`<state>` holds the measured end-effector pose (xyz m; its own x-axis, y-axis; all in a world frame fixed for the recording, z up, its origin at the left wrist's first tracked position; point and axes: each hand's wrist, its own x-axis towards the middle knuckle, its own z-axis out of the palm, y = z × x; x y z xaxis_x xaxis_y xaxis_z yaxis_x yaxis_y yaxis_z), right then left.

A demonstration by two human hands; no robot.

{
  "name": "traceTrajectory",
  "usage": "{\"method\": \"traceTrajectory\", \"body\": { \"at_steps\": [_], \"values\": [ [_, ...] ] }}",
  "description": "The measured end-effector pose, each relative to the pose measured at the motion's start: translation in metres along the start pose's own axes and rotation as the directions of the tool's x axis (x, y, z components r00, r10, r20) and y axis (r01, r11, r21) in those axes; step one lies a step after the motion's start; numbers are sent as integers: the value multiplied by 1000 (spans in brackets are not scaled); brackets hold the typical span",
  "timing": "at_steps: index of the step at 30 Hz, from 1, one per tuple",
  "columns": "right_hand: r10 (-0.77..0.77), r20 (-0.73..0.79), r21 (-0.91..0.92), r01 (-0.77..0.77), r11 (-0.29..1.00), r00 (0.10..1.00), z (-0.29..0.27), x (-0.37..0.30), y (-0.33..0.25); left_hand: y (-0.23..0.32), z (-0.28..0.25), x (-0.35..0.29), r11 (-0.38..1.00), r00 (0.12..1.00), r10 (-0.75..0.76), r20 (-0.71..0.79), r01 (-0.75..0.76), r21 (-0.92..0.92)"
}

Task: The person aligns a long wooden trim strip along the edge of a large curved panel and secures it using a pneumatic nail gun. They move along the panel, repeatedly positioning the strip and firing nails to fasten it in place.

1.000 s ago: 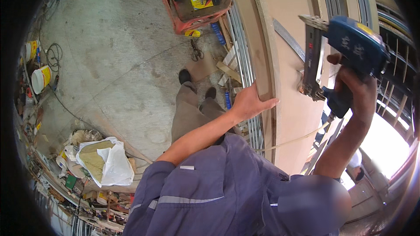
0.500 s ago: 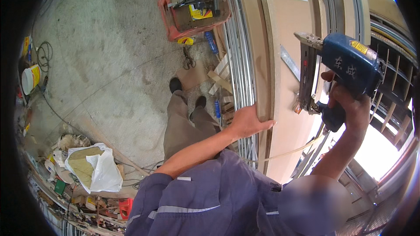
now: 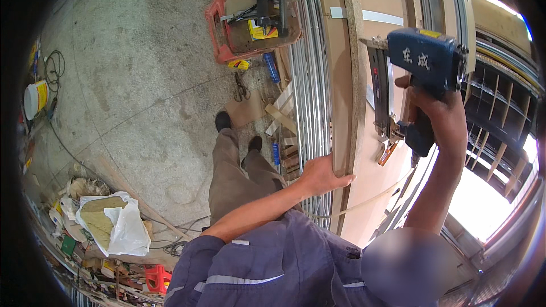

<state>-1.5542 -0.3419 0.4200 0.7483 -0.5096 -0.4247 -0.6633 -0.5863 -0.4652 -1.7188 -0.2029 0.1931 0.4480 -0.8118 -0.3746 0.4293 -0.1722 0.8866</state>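
Note:
My right hand grips the handle of a dark blue nail gun, raised over the boards. The gun's pointed nose hangs by the raw top edge of a brown wooden board, on the right side of that edge; whether they touch I cannot tell. A slim magazine runs down from the nose. Lower on that same board, my left hand is clasped over it with the thumb across the edge and the fingers partly hidden.
Long metal profiles lie left of the board. A red crate holds another nail gun. Wood offcuts lie near my feet. A pale hose crosses the boards. A white bag sits at lower left.
The nail gun has moved left, its nose now much nearer the board's edge. My left hand keeps its hold on the board. The whole view has shifted slightly.

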Motion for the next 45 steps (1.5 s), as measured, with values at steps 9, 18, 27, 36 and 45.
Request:
{"method": "traceTrajectory", "body": {
  "at_steps": [9, 18, 27, 36, 45],
  "values": [
    [-43, 12, -42, 44, 998, 999, 1, 15, -10, 5, -2, 0, 1000, 1000, -12, 19, 12, -5],
    [-46, 34, 3, 45, 999, 998, 1, 16, 0, 2, 1, 1, 1000, 1000, -22, 3, 22, -2],
    [-56, 20, -49, 57, 997, 998, 5, 12, -6, -2, 4, 3, 1000, 999, -23, 22, 23, 4],
    [-84, 31, -41, 85, 996, 996, 3, 7, 2, 0, 3, 2, 999, 1000, -19, 2, 19, -26],
    [19, 57, -101, -13, 995, 998, -4, -5, 11, -5, 9, 2, 999, 999, 3, -38, -4, -32]
  ]
}}
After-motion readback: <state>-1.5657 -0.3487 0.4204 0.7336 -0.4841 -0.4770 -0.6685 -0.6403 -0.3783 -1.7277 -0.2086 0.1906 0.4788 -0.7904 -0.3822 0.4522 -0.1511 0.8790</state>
